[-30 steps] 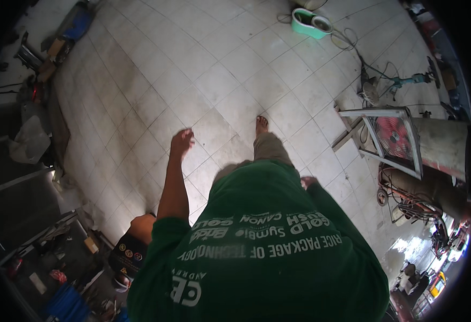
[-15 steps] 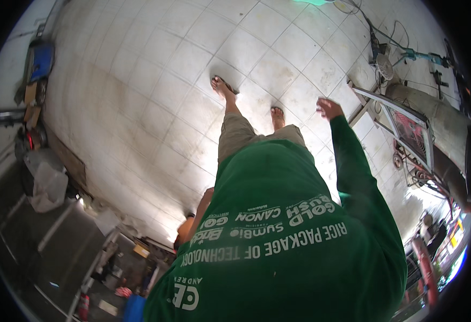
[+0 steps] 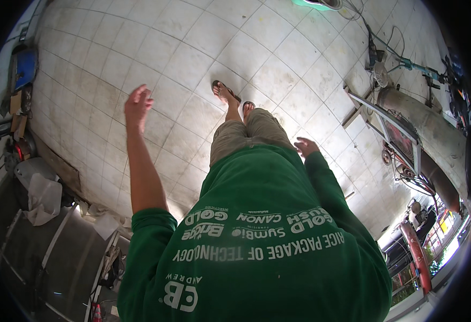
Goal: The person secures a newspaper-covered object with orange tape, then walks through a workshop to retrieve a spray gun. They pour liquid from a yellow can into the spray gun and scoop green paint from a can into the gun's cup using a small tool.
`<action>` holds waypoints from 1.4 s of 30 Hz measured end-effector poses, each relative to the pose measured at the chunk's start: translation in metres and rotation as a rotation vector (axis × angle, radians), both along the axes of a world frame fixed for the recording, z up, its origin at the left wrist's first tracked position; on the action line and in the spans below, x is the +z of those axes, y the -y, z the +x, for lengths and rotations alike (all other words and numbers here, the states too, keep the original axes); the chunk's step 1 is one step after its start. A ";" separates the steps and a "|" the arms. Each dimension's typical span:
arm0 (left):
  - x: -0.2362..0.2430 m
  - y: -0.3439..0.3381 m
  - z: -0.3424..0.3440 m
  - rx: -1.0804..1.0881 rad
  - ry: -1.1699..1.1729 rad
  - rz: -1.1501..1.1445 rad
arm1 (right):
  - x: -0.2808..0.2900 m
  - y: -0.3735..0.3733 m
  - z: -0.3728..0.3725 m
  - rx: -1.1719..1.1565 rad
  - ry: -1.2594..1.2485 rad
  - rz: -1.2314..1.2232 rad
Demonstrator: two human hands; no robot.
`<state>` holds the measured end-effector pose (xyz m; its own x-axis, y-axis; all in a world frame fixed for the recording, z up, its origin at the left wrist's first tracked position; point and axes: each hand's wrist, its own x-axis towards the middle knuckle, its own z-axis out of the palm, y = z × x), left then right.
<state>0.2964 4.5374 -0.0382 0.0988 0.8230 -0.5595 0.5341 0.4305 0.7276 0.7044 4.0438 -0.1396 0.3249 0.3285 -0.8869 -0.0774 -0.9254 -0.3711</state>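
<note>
Empty, loosely spread right hand (image 3: pixel 307 146) is nearer the metal-framed red fan (image 3: pixel 399 130), off to its right (left hand (image 3: pixel 138 109) empty, half-curled)

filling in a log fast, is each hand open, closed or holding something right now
Left hand: open, fingers loosely bent, nothing seen in it.
Right hand: fingers bent; open or closed cannot be told, no held object visible.

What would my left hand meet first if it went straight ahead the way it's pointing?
Probably the tiled floor; your left hand points toward the picture's top edge, with only floor showing along that line, though its height is unclear.
</note>
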 end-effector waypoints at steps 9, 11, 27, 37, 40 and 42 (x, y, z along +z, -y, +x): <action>-0.123 0.169 -0.011 -0.312 -0.137 -0.503 | -0.018 -0.081 0.046 -0.159 -0.038 0.017; -0.107 0.198 -0.014 -0.113 -0.126 -0.541 | -0.046 -0.070 0.058 -0.090 -0.072 0.006; -0.092 0.046 0.028 -0.201 -0.178 -0.565 | -0.021 -0.056 0.021 -0.386 -0.013 -0.194; -0.105 -0.132 0.063 -0.323 -0.175 -0.400 | 0.031 -0.185 -0.046 -0.399 -0.035 0.055; -0.102 -0.155 0.071 -0.331 -0.175 -0.367 | 0.035 -0.191 -0.048 -0.386 -0.032 0.015; -0.110 -0.153 0.065 -0.311 -0.149 -0.366 | 0.040 -0.188 -0.050 -0.400 0.011 0.013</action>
